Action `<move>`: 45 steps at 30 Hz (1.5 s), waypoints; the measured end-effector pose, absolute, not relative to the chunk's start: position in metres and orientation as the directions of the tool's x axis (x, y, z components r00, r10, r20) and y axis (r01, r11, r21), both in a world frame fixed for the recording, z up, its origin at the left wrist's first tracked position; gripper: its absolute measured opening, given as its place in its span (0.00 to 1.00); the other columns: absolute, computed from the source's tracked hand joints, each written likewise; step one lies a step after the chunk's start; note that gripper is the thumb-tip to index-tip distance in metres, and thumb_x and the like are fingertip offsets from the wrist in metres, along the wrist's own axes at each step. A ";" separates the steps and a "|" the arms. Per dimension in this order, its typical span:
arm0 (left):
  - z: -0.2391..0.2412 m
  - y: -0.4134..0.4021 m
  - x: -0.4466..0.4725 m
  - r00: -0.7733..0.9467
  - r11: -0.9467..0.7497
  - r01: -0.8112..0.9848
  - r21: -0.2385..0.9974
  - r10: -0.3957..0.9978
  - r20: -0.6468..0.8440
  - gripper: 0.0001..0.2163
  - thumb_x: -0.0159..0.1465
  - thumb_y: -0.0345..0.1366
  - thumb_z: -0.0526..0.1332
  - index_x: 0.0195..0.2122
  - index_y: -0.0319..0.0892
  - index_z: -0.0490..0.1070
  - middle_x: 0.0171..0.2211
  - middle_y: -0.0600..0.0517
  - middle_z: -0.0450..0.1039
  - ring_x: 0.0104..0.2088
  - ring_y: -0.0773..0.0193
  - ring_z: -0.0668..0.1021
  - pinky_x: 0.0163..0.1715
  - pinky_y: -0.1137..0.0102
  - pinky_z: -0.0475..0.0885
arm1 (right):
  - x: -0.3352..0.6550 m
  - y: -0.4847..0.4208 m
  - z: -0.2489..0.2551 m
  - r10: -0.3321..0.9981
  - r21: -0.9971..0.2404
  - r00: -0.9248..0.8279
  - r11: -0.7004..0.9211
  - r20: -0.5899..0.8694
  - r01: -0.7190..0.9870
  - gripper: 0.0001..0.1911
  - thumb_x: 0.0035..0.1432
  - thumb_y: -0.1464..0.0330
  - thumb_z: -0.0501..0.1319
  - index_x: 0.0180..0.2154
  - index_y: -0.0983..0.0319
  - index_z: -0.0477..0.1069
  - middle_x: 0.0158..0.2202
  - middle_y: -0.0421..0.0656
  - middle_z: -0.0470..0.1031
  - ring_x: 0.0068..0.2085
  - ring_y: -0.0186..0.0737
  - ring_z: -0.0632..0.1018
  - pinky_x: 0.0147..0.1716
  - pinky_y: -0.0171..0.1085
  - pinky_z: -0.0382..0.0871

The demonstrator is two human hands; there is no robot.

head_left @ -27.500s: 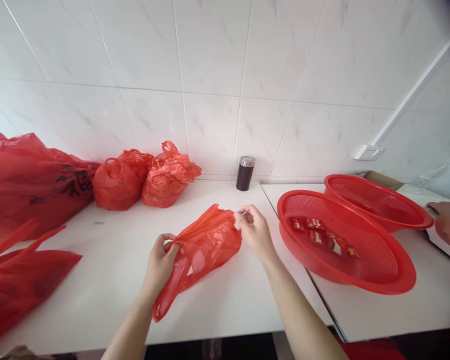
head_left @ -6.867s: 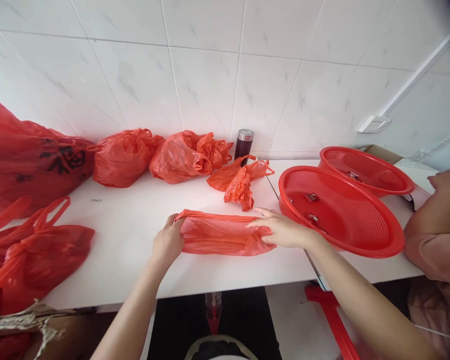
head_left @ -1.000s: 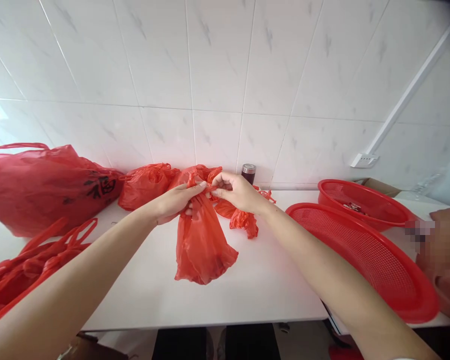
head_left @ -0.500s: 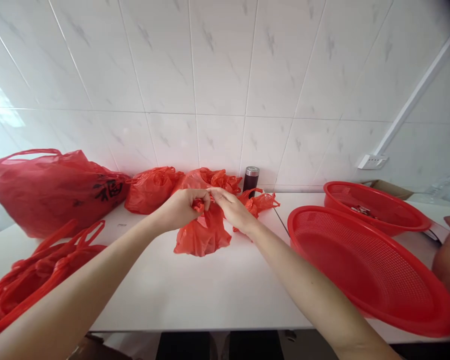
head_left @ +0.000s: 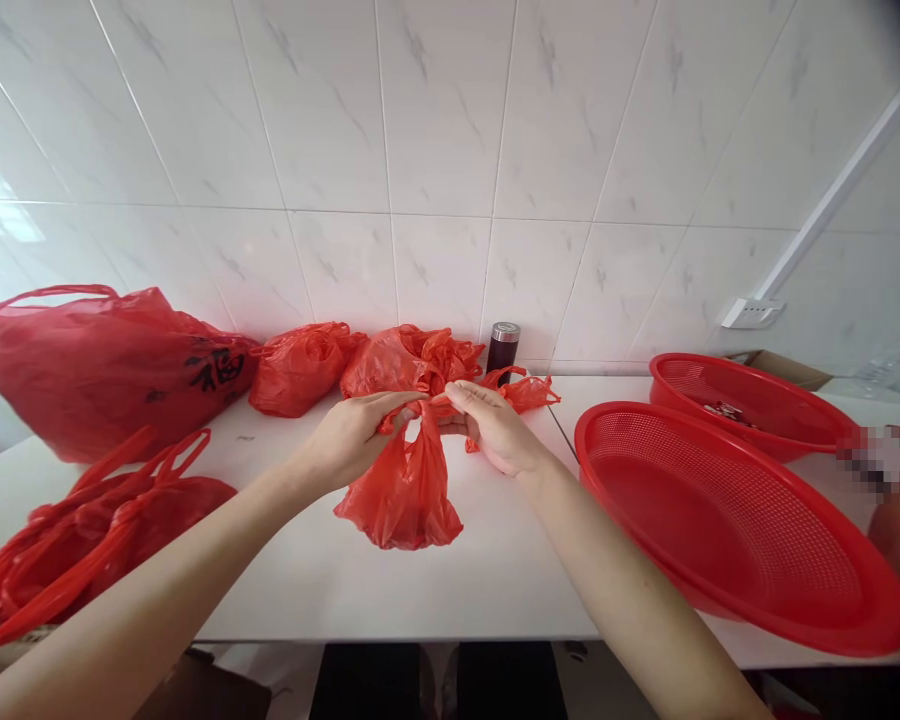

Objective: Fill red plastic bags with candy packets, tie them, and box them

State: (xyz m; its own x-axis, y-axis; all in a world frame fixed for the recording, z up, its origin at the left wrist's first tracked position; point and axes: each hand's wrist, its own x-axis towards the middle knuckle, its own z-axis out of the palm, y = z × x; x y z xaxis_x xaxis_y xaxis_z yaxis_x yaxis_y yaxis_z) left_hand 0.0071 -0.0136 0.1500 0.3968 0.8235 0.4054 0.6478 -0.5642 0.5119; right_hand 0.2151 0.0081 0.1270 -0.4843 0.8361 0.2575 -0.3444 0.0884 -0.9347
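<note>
Both my hands hold a small red plastic bag (head_left: 403, 492) over the white counter (head_left: 360, 580). My left hand (head_left: 352, 438) pinches one handle of the bag near the top. My right hand (head_left: 491, 428) grips the other handle, and the two handles cross between my fingers. The bag's filled body hangs down and rests on the counter. What is inside it is hidden.
Tied red bags (head_left: 304, 365) and a dark flask (head_left: 502, 347) stand along the tiled wall. A large printed red bag (head_left: 105, 365) and loose bags (head_left: 82, 540) lie left. Two red sieve baskets (head_left: 735, 530) sit right. Another person's blurred part (head_left: 896, 500) shows at the right edge.
My hands have pulled a little apart and lowered. The bag has stretched downward from a bunched shape, with its handles drawn out between my fingers.
</note>
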 end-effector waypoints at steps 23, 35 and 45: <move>0.032 0.023 0.040 -0.022 -0.322 0.458 0.829 0.928 0.372 0.23 0.69 0.52 0.42 0.46 0.44 0.70 0.46 0.47 0.73 0.45 0.59 0.75 0.49 0.63 0.68 | 0.179 0.022 -0.027 0.868 -0.841 0.180 0.365 0.462 0.399 0.14 0.64 0.55 0.51 0.35 0.57 0.53 0.28 0.35 0.66 0.26 0.34 0.72 0.26 0.33 0.64; -0.017 0.025 0.013 0.058 -0.225 0.666 0.711 0.966 0.252 0.23 0.69 0.50 0.44 0.40 0.47 0.77 0.45 0.53 0.79 0.46 0.61 0.78 0.47 0.71 0.69 | 0.230 0.058 -0.059 0.844 -0.543 0.008 0.338 0.536 0.769 0.21 0.64 0.49 0.48 0.35 0.60 0.60 0.23 0.39 0.70 0.22 0.38 0.70 0.21 0.33 0.49; -0.058 0.042 0.024 0.039 -0.096 0.892 0.442 0.990 0.137 0.19 0.68 0.41 0.47 0.55 0.59 0.71 0.36 0.50 0.73 0.31 0.59 0.77 0.32 0.69 0.65 | 0.227 0.070 -0.089 0.884 -0.340 0.008 0.171 0.466 0.925 0.12 0.66 0.60 0.52 0.38 0.61 0.64 0.27 0.44 0.76 0.29 0.41 0.75 0.22 0.33 0.47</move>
